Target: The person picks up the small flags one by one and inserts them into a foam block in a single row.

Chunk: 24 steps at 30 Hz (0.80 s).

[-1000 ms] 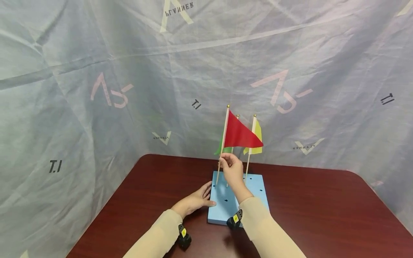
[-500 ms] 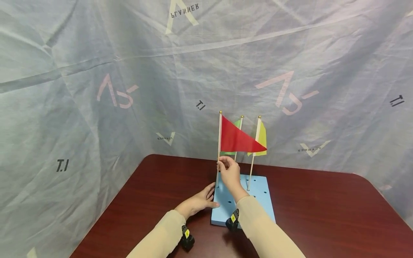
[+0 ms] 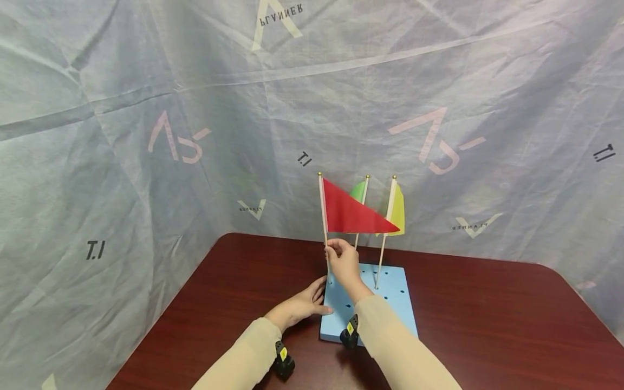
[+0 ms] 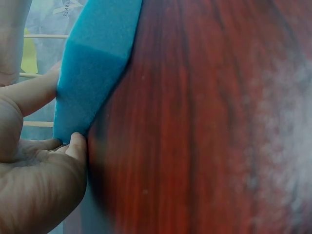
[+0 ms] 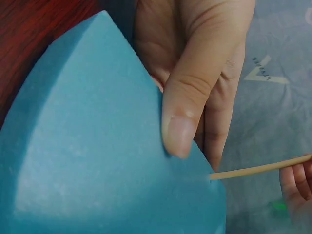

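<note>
In the head view my right hand (image 3: 345, 265) pinches the thin wooden stick of a red triangular flag (image 3: 346, 211). The stick's lower end meets the blue foam board (image 3: 397, 319) by its left edge; the right wrist view shows the stick (image 5: 253, 170) going into the board's surface. My left hand (image 3: 298, 306) grips that left edge, its thumb (image 5: 181, 131) on the top face and the other fingers at the side. Behind the red flag a green flag (image 3: 357, 192) and a yellow flag (image 3: 398, 208) stand on sticks; the green stick's foot is hidden by my right hand.
Several small holes dot the board, one of them a dark hole (image 3: 348, 306) near the left thumb. The board lies on a dark red wooden table (image 3: 487, 314). A grey printed cloth (image 3: 234, 135) hangs behind and at the sides.
The red flag's stick has swung left at the top, from leaning right to leaning slightly left, with its foot at the board's left edge. My left hand has kept its hold.
</note>
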Tool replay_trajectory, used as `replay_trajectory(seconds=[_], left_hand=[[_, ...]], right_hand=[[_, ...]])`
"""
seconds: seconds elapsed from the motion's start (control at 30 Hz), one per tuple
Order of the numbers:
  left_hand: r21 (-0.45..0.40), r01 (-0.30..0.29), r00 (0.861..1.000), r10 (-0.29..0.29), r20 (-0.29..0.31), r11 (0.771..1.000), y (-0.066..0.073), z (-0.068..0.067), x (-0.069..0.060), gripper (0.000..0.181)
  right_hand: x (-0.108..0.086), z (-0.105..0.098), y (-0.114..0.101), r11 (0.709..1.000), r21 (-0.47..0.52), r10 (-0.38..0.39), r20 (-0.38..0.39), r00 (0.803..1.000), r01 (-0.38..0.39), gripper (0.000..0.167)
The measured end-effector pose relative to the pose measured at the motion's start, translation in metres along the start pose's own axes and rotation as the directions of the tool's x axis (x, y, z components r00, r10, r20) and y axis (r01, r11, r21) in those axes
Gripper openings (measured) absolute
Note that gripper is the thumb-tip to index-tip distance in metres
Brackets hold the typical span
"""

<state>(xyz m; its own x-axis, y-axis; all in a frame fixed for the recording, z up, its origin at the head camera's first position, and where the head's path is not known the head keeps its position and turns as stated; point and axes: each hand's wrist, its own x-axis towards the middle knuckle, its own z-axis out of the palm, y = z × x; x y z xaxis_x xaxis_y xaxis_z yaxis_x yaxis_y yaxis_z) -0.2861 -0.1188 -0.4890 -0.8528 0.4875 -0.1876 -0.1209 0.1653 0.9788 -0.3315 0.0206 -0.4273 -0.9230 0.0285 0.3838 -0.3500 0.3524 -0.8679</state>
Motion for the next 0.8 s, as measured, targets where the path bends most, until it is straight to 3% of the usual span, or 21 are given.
replay_trajectory(seconds=[0.17, 0.4, 0.6, 0.8], left_hand=[[-0.002, -0.001, 1.0, 0.001, 0.004, 1.0, 0.0, 0.0, -0.001, 0.095], [-0.002, -0.032, 0.999, 0.032, 0.032, 0.999, 0.002, -0.003, 0.0, 0.095], [0.001, -0.039, 0.999, 0.039, 0.026, 0.999, 0.0, -0.005, 0.001, 0.097], [0.001, -0.045, 0.998, 0.045, 0.032, 0.999, -0.003, -0.003, 0.002, 0.097]], right_hand=[[0.001, 0.004, -0.001, 1.0, 0.001, 0.029, 0.04, 0.999, -0.029, 0.015], [0.002, 0.009, -0.005, 0.993, -0.106, 0.047, 0.035, 0.998, -0.043, 0.011], [0.004, 0.016, -0.006, 0.984, -0.17, 0.065, 0.08, 0.995, -0.05, 0.013], [0.003, 0.015, -0.004, 0.982, -0.167, 0.102, 0.09, 0.991, -0.086, 0.013]])
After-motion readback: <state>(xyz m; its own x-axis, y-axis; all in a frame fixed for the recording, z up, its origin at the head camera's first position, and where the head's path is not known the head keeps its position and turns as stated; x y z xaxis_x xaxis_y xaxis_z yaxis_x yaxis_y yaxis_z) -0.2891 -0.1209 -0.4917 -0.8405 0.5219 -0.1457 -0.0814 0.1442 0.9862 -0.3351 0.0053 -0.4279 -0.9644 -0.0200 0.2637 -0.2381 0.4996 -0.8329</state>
